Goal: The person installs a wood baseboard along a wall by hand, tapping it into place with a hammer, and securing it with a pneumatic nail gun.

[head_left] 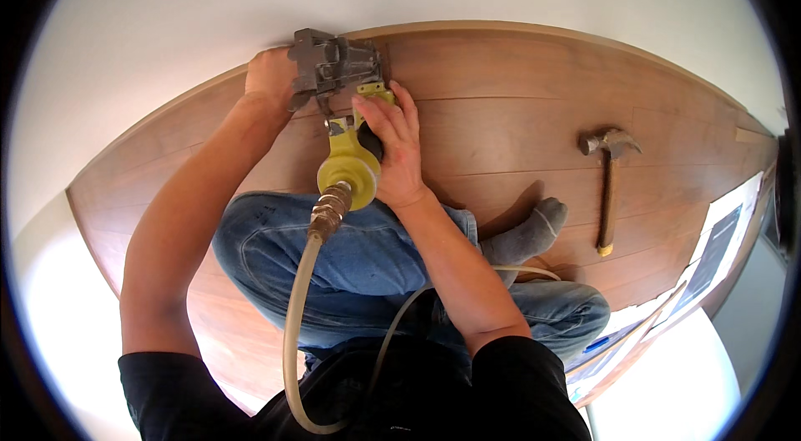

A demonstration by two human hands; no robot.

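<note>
Both hands on a yellow-and-grey air nailer at the wooden floor's far edge.
The right hand bends its fingers around the yellow body; the left hand is at the grey end, its finger grip hidden. A hammer lies toward the floor's right edge.
</note>
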